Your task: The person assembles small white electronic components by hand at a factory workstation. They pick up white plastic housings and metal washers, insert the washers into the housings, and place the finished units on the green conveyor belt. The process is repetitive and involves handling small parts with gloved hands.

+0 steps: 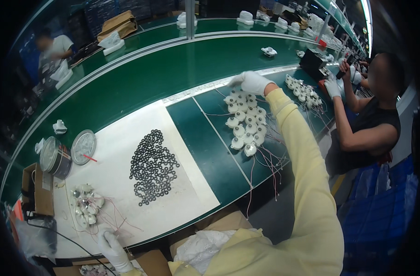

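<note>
My right hand (255,84), in a white glove, reaches over the far end of a cluster of small round white motors (249,123) with thin wires. Its fingertips are blurred, so whether they grip anything does not show. Down at the near left, my gloved left hand (112,250) is at the table's front edge with its fingers curled; what may be in them is hidden. Just beyond it lies a loose pile of similar white motors (86,204) with tangled reddish wires. Many small black rings (154,168) are spread on the white sheet (113,142) between the hands.
A tub (56,157), a round lid (84,146) and a cardboard box (37,188) stand at the left. A green conveyor belt (141,76) runs behind the table. At the right, a co-worker (364,115) works beside another motor cluster (304,92). Open boxes sit below the front edge.
</note>
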`<state>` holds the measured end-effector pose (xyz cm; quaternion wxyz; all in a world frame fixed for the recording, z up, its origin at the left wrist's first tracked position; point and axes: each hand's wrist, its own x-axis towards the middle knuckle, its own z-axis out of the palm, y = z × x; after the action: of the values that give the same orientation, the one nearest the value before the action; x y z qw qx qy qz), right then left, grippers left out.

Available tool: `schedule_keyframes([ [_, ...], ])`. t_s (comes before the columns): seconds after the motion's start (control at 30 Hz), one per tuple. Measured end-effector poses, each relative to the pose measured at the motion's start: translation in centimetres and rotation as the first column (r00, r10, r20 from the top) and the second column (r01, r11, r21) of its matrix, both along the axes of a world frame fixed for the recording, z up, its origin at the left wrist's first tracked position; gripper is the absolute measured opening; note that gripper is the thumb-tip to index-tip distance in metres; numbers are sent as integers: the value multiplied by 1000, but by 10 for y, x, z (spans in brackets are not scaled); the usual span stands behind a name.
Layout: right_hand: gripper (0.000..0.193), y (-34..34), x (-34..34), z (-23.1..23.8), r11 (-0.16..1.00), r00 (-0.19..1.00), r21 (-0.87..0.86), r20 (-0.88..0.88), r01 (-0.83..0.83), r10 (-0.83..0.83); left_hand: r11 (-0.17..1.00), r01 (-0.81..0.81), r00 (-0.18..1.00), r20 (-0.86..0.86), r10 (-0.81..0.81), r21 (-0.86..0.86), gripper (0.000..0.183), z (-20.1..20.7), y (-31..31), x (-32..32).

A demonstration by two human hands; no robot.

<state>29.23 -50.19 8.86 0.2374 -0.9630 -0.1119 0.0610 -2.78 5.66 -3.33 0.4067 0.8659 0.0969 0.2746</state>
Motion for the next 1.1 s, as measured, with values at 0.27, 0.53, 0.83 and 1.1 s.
schedule_keyframes([
  [0.27, 37, 76, -144, 44, 956, 736, 12, 641, -294, 219, 818, -36, 999, -11, 35, -574, 36, 40, 24, -11],
  [0.53, 51, 251, -292, -18, 782, 694, 322, 695, -534, 188, 692, 554, 775, -17, -631, -463, 62, 116, -71, 26],
  [0.83, 66, 249, -302, -67, 775, 671, 461, 739, -433, -65, 652, 749, 636, -145, -758, -119, 71, 114, -151, 8],
  [1.1, 62, 219, -305, -67, -130, 999, 991, 30, -26, 26, 839, 513, 858, -99, -503, 179, 54, 131, -130, 29],
])
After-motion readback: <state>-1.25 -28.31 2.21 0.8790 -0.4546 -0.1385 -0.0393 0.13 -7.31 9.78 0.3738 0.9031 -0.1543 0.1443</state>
